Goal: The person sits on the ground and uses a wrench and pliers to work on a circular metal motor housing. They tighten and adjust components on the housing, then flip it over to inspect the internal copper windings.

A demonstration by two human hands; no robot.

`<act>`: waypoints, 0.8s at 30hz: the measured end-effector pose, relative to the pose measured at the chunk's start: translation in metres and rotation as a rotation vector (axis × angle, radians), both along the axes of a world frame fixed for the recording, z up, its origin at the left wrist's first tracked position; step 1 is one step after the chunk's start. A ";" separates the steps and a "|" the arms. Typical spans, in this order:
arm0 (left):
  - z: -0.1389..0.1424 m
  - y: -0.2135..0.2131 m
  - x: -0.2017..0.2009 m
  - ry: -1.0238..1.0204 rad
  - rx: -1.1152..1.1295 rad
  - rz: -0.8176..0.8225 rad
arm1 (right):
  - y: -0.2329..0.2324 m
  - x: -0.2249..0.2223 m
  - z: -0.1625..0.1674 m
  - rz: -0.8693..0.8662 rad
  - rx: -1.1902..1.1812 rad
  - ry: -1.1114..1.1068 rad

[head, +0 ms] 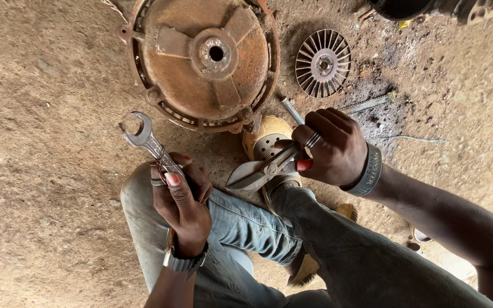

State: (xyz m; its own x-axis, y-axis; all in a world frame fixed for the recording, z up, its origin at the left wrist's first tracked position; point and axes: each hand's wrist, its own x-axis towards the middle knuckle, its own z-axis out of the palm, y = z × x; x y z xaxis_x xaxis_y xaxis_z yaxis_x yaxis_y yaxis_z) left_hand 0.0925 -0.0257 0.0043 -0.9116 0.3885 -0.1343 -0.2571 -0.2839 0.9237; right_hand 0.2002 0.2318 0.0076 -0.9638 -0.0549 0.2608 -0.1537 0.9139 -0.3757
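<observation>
Nearest us: our legs [292,245], in blue jeans on one side and dark trousers on the other, bent over the dirt floor [41,114].
Left hand: we see our left hand [181,197] clenched around the shank of a silver open-ended wrench [144,137], a watch at the wrist.
Wrench: its open jaw points up and away from us, just beside the rusty cover.
Right hand: our right hand [332,148] grips the handles of metal pliers [263,171], a grey wristband [369,171] on the wrist.
Pliers: the closed nose points toward our left hand, above the knee.
Ahead: a rusty round motor cover [206,57] lies on the ground, a grey finned fan disc [322,63] just beside it.
Between: a yellow perforated shoe [266,140] shows below the cover.
</observation>
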 end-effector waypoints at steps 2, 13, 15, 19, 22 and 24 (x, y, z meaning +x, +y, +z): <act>-0.004 -0.001 0.002 -0.003 0.004 0.003 | 0.001 0.001 -0.002 -0.001 -0.019 -0.023; -0.039 0.000 0.053 -0.278 0.159 -0.199 | -0.042 0.001 0.016 -0.389 -0.722 -0.410; -0.034 0.005 0.065 -0.321 -0.105 -0.196 | -0.054 0.002 0.021 -0.347 -1.076 -0.355; -0.015 0.008 0.067 -0.079 -0.186 -0.273 | -0.071 -0.003 0.022 -0.449 -0.922 -0.282; -0.003 0.011 0.054 -0.182 -0.343 -0.384 | -0.075 -0.006 0.025 -0.450 -1.360 -0.428; 0.002 0.017 0.045 -0.250 -0.054 -0.392 | -0.073 -0.006 0.030 -0.496 -1.435 -0.564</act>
State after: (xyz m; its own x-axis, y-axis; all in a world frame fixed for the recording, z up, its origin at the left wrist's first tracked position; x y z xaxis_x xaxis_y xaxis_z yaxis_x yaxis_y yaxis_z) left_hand 0.1376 -0.0086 0.0066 -0.6342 0.6837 -0.3611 -0.5524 -0.0738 0.8303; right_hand 0.1946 0.1586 0.0376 -0.7976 0.2381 -0.5541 0.4800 -0.3057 -0.8223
